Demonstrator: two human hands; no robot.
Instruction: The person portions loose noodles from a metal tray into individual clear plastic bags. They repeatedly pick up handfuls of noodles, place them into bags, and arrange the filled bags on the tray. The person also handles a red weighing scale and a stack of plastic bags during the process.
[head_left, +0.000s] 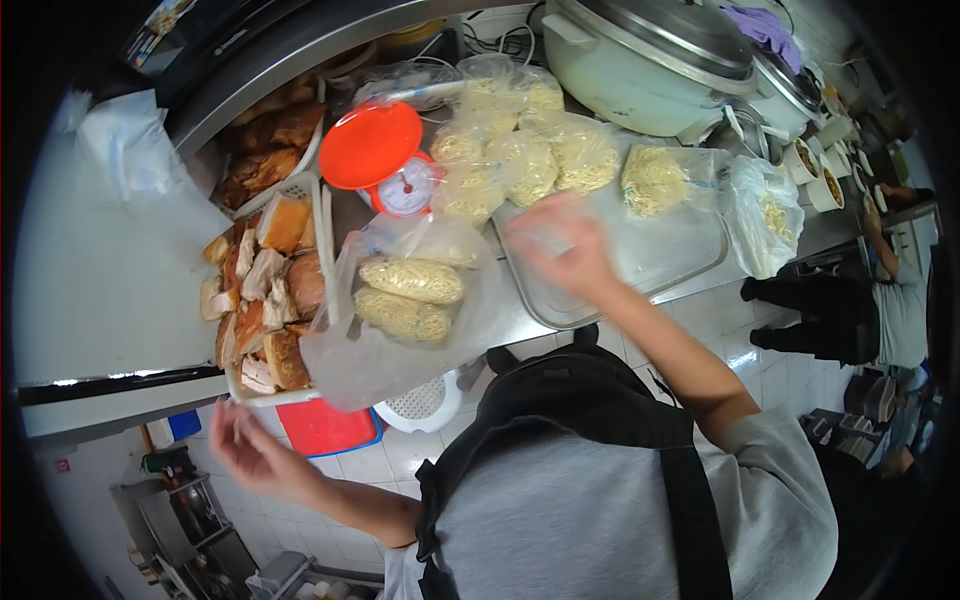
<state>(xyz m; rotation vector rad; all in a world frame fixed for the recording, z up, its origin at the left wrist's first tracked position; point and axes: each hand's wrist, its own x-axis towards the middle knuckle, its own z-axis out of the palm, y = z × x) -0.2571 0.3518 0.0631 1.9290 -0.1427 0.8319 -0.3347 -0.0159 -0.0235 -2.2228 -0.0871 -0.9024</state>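
Observation:
My right hand, blurred, is above a metal tray on the steel counter; its fingers look apart and no item shows in it. Bagged noodle portions lie just beyond it, and another bag of noodles rests across the tray's far edge. My left hand is raised, empty, with loosely bent fingers, near the close corner of a white plastic basket of roast pork pieces. Between the two hands, an open clear plastic bag holds long noodle bundles and hangs over the counter's edge.
A red kitchen scale stands behind the bag. Large lidded pots occupy the back right. Beyond a white plastic bag are food bowls, and a co-worker is on the right. Below the counter sits a red lid.

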